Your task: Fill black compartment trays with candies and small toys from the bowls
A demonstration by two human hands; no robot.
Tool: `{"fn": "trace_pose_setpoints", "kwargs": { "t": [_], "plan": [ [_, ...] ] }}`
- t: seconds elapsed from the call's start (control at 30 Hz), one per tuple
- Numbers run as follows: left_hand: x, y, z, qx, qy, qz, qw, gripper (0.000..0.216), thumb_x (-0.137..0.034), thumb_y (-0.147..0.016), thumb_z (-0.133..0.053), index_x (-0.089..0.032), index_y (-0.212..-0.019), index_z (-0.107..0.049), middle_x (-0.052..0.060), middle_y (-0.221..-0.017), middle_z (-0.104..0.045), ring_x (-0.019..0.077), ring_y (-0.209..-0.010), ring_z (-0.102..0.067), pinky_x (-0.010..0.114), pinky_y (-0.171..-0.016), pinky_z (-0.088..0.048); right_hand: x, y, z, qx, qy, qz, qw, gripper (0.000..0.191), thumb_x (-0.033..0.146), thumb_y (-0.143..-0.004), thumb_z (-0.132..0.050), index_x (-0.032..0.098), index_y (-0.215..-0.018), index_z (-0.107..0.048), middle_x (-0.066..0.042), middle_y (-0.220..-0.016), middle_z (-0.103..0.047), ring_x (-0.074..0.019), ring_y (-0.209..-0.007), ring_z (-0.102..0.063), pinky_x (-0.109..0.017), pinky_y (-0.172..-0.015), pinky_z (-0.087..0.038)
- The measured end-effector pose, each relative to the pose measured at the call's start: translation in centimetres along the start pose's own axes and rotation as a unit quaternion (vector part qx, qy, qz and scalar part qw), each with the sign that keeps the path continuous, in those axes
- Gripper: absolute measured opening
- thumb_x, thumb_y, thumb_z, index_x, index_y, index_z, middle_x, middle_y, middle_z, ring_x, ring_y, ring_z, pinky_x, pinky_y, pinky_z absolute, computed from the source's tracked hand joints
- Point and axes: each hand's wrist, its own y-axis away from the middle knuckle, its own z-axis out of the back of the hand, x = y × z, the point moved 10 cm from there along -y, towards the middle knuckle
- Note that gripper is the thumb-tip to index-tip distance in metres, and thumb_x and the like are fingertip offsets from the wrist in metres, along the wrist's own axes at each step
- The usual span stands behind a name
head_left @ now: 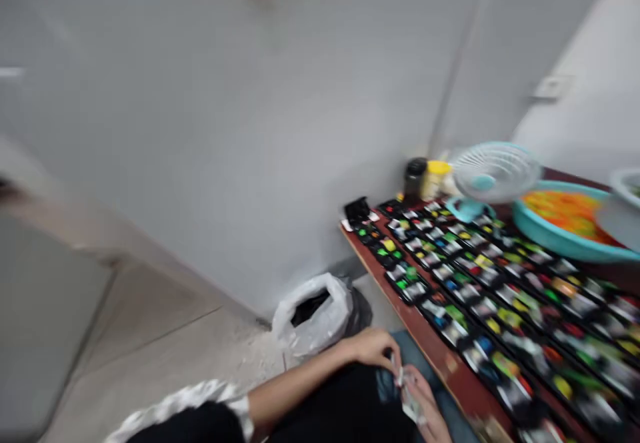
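My left hand (374, 347) is over my lap, its fingertips pinched on a small white crumpled piece (409, 399), perhaps paper or thin plastic; blur hides its exact kind. My right hand (425, 403) meets it from the other side, fingers closed around the same piece. Both hands are low in the head view, just left of the table's edge. Nearest to them on the table are rows of black trays (455, 319) with small coloured pieces and clear or silvery packets in them.
A bin lined with a white bag (313, 316) stands on the floor by the wall. On the red-brown table (415, 323) are a small turquoise fan (483, 183), a turquoise basin (545, 236) of orange and yellow pieces, a dark jar (415, 177) and a yellow-lidded container (436, 179).
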Motion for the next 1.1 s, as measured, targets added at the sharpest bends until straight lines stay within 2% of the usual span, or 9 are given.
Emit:
{"fn": "trace_pose_setpoints", "kwargs": {
  "t": [0.13,0.3,0.43,0.57,0.7,0.8,0.93,1.0,1.1],
  "plan": [
    [-0.1,0.3,6.6,-0.089,-0.053,-0.062,0.993,0.024,-0.044,-0.077,-0.061,-0.021,-0.081,-0.067,0.002,-0.082,-0.065,0.0139,-0.076,-0.059,0.021,-0.066,-0.040,-1.0,-0.6,1.3,-0.086,-0.098,-0.012,0.991,0.042,0.044,-0.057,-0.076,0.022,-0.086,-0.055,0.000,-0.068,-0.061,-0.0106,-0.054,-0.051,-0.022,-0.051,-0.034],
    [6.1,-0.7,23.1,-0.340,-0.109,0.043,0.933,0.027,-0.040,-0.083,-0.051,-0.016,-0.084,-0.065,0.005,-0.081,-0.065,0.0142,-0.071,-0.057,0.023,-0.066,-0.041,0.9,-1.4,0.0,-0.089,-0.099,0.003,0.991,0.039,0.041,-0.061,-0.073,0.019,-0.088,-0.055,-0.003,-0.069,-0.065,-0.0124,-0.061,-0.055,-0.021,-0.053,-0.034],
    [11.2,-6.5,29.1,-0.319,-0.178,0.104,0.925,0.027,-0.040,-0.079,-0.055,-0.014,-0.079,-0.064,0.005,-0.071,-0.063,0.0156,-0.064,-0.054,0.024,-0.059,-0.036,1.2,-1.2,-0.6,-0.102,-0.092,0.004,0.990,0.037,0.039,-0.063,-0.071,0.017,-0.089,-0.055,-0.003,-0.070,-0.066,-0.0117,-0.060,-0.055,-0.020,-0.052,-0.034],
    [13.1,-11.2,28.8,-0.256,-0.200,0.092,0.941,0.022,-0.037,-0.075,-0.059,-0.015,-0.076,-0.064,0.004,-0.069,-0.062,0.0158,-0.063,-0.054,0.023,-0.057,-0.032,1.5,-1.4,-0.6,-0.130,-0.090,0.008,0.987,0.036,0.037,-0.064,-0.071,0.016,-0.089,-0.055,-0.002,-0.071,-0.066,-0.0112,-0.062,-0.056,-0.019,-0.053,-0.035],
    [13.8,-12.9,28.1,-0.219,-0.216,0.086,0.948,0.024,-0.039,-0.075,-0.060,-0.018,-0.086,-0.064,0.003,-0.070,-0.061,0.0160,-0.066,-0.055,0.022,-0.057,-0.032,1.5,-1.5,-0.4,-0.158,-0.088,0.007,0.983,0.038,0.038,-0.063,-0.072,0.015,-0.090,-0.056,-0.002,-0.072,-0.066,-0.0101,-0.061,-0.055,-0.019,-0.053,-0.034],
    [13.5,-12.4,28.4,-0.211,-0.216,0.081,0.950,0.029,-0.037,-0.076,-0.059,-0.018,-0.097,-0.062,0.002,-0.070,-0.061,0.0154,-0.068,-0.056,0.022,-0.060,-0.035,1.3,-1.6,-0.2,-0.173,-0.094,0.003,0.981,0.040,0.038,-0.063,-0.072,0.015,-0.091,-0.055,-0.002,-0.072,-0.065,-0.0098,-0.058,-0.053,-0.019,-0.051,-0.033],
    [9.6,-8.5,27.6,-0.287,-0.151,0.026,0.946,0.029,-0.037,-0.082,-0.052,-0.016,-0.100,-0.061,0.002,-0.074,-0.062,0.0143,-0.067,-0.056,0.022,-0.064,-0.039,1.5,-1.9,0.0,-0.196,-0.094,0.016,0.976,0.041,0.039,-0.064,-0.071,0.015,-0.093,-0.054,-0.002,-0.073,-0.066,-0.0100,-0.058,-0.053,-0.019,-0.050,-0.033],
    [7.2,-6.6,24.0,-0.238,-0.086,-0.011,0.967,0.029,-0.040,-0.084,-0.048,-0.016,-0.093,-0.063,0.005,-0.082,-0.065,0.0148,-0.070,-0.057,0.023,-0.065,-0.041,2.3,-2.4,-0.2,-0.207,-0.088,0.037,0.974,0.040,0.039,-0.065,-0.071,0.016,-0.091,-0.052,-0.002,-0.075,-0.066,-0.0099,-0.059,-0.054,-0.018,-0.051,-0.034],
    [4.2,-4.5,14.5,-0.012,-0.036,-0.047,0.998,0.031,-0.044,-0.083,-0.049,-0.019,-0.093,-0.066,0.005,-0.090,-0.068,0.0168,-0.077,-0.060,0.024,-0.069,-0.043,4.0,-3.6,-1.1,-0.206,-0.069,0.063,0.974,0.039,0.039,-0.065,-0.073,0.016,-0.089,-0.052,-0.001,-0.075,-0.065,-0.0087,-0.059,-0.053,-0.018,-0.053,-0.035]
  ]
}}
